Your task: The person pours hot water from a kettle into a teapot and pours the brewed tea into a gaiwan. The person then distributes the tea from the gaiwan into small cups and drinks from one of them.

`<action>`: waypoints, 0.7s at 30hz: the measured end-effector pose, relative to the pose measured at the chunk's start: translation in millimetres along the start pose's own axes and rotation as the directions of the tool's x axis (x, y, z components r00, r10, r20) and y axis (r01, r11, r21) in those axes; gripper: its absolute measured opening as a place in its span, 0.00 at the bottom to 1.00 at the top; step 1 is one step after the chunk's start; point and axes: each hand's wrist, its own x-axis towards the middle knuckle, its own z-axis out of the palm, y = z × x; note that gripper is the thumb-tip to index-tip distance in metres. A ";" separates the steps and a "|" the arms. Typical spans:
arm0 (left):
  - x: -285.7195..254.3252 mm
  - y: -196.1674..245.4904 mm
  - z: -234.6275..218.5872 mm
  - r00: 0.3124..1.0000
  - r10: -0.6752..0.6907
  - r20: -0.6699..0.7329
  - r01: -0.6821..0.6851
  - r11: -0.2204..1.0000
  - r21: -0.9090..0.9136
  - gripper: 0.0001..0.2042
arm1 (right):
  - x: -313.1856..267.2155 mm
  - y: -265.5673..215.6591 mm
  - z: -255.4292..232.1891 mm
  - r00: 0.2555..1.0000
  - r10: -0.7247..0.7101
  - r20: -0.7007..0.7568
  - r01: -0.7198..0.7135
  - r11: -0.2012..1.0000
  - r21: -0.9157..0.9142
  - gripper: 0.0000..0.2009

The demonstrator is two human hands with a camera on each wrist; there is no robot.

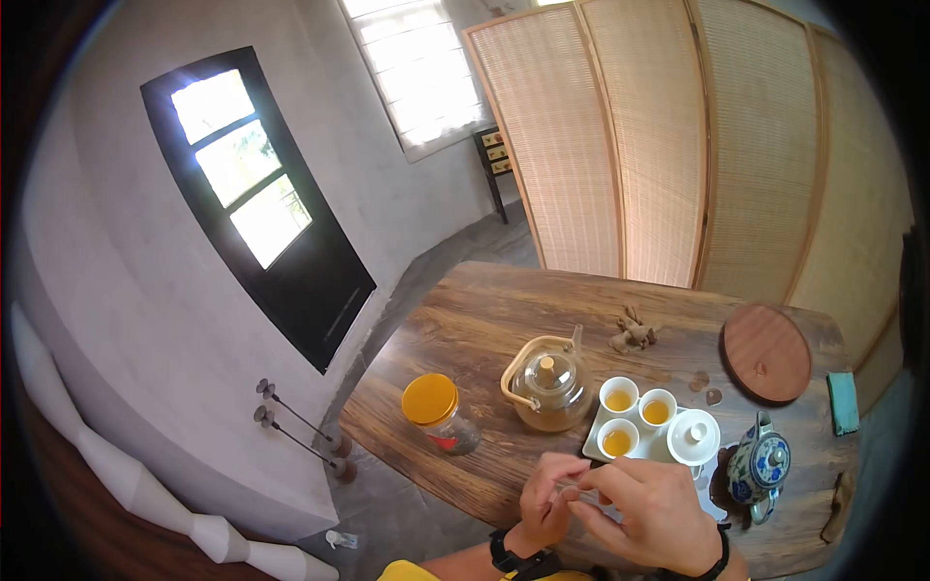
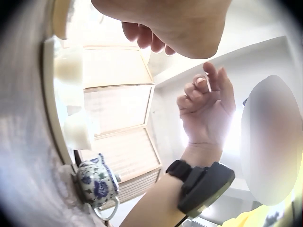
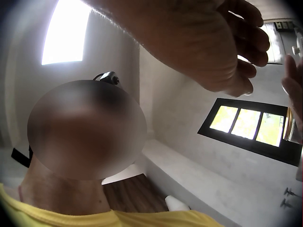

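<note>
My left hand [image 1: 547, 499] and right hand [image 1: 664, 513] are raised close together over the near side of the table, fingertips nearly meeting in the head view. The right hand [image 2: 206, 109] shows a bare palm and loosely bent fingers in the left wrist view. No object shows plainly in either hand. Just beyond them, a white tray [image 1: 590, 449] carries three small white cups of amber tea [image 1: 618, 441] and a white lidded bowl [image 1: 694, 438]. A blue-and-white teapot [image 1: 759, 467] stands right of the hands; a glass teapot [image 1: 552, 392] is beyond the left hand.
A jar with a yellow lid [image 1: 431, 399] stands at the table's left. Farther back are a knobbly brown root-like piece [image 1: 635, 332] and a round brown wooden tray [image 1: 741, 339]. A folded turquoise cloth [image 1: 843, 403] lies at the right edge. Folding screens [image 1: 659, 145] stand behind the table.
</note>
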 end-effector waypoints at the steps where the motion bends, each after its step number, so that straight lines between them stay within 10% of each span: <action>1: 8.1 4.1 3.9 0.999 0.041 -0.021 -0.043 0.995 -0.088 0.16 | -0.9 -1.3 -0.1 1.000 0.008 -0.005 -0.008 1.000 -0.001 0.11; 8: 57.4 36.7 25.4 0.925 0.259 0.279 0.033 0.675 -0.737 0.28 | -1.5 -0.5 -11.6 0.996 0.030 0.079 -0.060 0.910 0.410 0.14; 16: 65.4 44.2 38.5 0.912 0.208 0.353 0.159 0.615 -0.772 0.28 | -8.1 19.4 20.9 1.000 -0.013 -0.014 0.019 0.662 0.749 0.14; 18: 64.7 39.1 39.7 0.909 0.200 0.365 0.176 0.610 -0.773 0.29 | 1.1 10.4 26.5 0.959 -0.027 -0.282 0.245 0.582 0.775 0.12; 21: 54.4 27.3 42.9 0.940 0.156 0.304 0.132 0.655 -0.744 0.26 | -3.1 9.7 40.2 0.940 0.103 -0.327 0.221 0.546 0.808 0.12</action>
